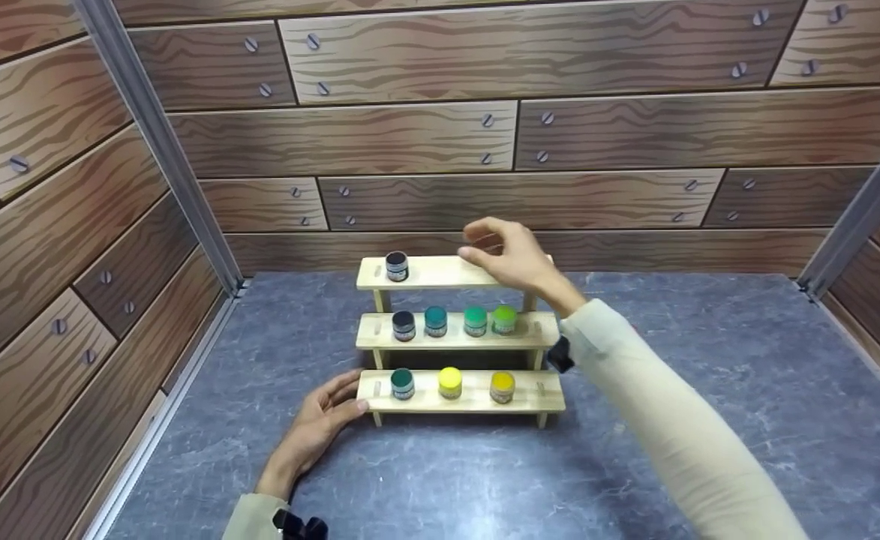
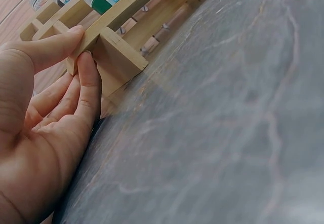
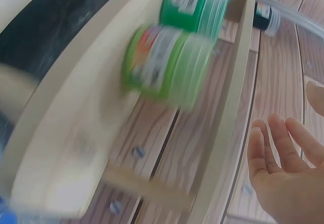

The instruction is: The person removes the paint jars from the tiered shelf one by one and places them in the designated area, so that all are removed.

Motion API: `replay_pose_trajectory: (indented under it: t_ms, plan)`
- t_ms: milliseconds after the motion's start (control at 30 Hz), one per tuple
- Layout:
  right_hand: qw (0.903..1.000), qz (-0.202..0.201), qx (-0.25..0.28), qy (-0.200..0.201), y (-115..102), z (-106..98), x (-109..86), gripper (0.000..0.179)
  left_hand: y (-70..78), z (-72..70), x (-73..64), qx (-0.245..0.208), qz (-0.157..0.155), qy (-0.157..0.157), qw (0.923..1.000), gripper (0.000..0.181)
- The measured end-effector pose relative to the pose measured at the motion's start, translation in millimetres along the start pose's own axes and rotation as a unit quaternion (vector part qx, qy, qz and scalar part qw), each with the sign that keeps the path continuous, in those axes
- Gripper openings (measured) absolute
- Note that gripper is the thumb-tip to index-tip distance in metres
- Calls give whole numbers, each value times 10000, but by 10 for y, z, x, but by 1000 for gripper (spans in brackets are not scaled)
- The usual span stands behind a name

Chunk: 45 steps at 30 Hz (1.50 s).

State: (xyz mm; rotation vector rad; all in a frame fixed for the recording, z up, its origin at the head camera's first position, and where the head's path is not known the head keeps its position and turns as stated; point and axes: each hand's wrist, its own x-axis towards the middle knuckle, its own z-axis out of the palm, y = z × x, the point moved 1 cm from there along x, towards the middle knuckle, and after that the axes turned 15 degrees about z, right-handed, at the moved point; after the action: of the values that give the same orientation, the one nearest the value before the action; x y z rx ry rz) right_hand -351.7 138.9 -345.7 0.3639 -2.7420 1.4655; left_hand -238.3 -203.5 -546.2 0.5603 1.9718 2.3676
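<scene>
A three-tier wooden stand (image 1: 470, 405) carries small paint jars with clear lids. My left hand (image 1: 318, 424) pinches the left end of its lowest shelf; in the left wrist view the thumb lies on top and a fingertip underneath. That shelf bears a dark green jar (image 1: 402, 383), a yellow jar (image 1: 450, 382) and an ochre jar (image 1: 502, 387). Over the right part of the top shelf, my right hand (image 1: 513, 255) hovers with loosely bent fingers and nothing in them. A black jar (image 1: 397, 266) stands at that shelf's left end.
On the middle shelf are a dark jar (image 1: 403, 325), a teal jar (image 1: 435, 320), a green jar (image 1: 475, 320) and a light green jar (image 1: 505, 319), close below my right forearm. Wood-patterned walls (image 1: 424, 139) with metal corner posts enclose the grey marbled table (image 1: 672, 375).
</scene>
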Motion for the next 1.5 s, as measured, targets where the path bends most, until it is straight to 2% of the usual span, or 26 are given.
replay_pose_trajectory:
  t_ms: [200, 333, 700, 1100, 1233, 1500]
  plan:
    - [9997, 57, 96, -206, -127, 254, 62, 44, -35, 21, 25, 48, 15, -37, 10000, 75]
    - [9994, 144, 76, -301, -200, 447, 79, 48, -47, 4, 16, 59, -102, -74, 9999, 77]
    - [9991, 205, 110, -347, -332, 905, 98, 55, -30, -33, 5, 86, -151, 71, 9998, 77]
    - [9996, 118, 176, 190, -355, 1056, 115, 39, -27, -17, 10, 72, -27, -22, 10000, 77]
    - [9996, 105, 130, 239, -351, 1063, 113, 37, -27, -12, 6, 21, -53, -11, 10000, 77]
    - [9997, 87, 211, 26, -341, 945, 58, 35, 0, -18, 11, 55, -89, -28, 9999, 77]
